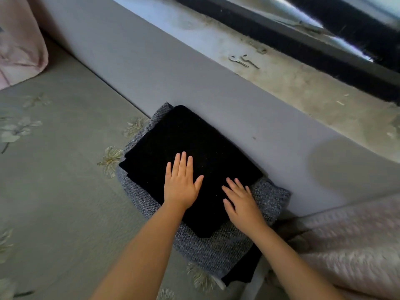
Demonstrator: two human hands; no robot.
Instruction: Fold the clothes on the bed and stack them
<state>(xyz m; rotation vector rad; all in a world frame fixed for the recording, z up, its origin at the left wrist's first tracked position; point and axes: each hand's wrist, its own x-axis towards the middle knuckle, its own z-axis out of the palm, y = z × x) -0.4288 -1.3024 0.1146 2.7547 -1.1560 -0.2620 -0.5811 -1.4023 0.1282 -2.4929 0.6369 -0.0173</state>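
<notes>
A folded black garment [186, 139] lies on top of a folded grey knit garment [207, 247], forming a stack on the bed [54, 191] against the grey padded side board. Another dark piece [242, 271] pokes out beneath the grey one at the near right. My left hand [180, 185] lies flat on the black garment with straight fingers. My right hand [242, 202] rests flat on the black garment's right edge, fingers spread, partly over the grey knit.
The grey padded board [194, 83] runs diagonally behind the stack. Beyond it is a dusty sill [292, 79] with keys [242, 60]. A pink quilt [350, 245] lies at the right, and pink fabric [19, 44] at the top left. The floral sheet stretches left.
</notes>
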